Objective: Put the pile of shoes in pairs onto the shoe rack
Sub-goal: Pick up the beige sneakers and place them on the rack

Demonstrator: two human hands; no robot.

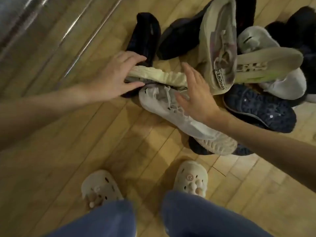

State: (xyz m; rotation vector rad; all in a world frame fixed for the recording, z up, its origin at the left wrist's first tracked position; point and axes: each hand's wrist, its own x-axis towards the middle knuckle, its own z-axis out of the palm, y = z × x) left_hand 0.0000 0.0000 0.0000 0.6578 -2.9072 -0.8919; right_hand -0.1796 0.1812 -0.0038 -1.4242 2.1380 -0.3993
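- No shoes looked paired yet — the pile [222,74] lay jumbled on the floor [85,142]; no rack was identifiable.
- Left hand [112,77], fingers spread, rested on a cream sole [159,76].
- Right hand [196,94] lay flat and open on a white sneaker [162,106] — gripping nothing.

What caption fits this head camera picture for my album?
Both open hands, left hand and right hand, reach into the shoe pile on the wooden floor.

Cream sneaker [220,48] heel tab reads "PADRE", partly cut off.
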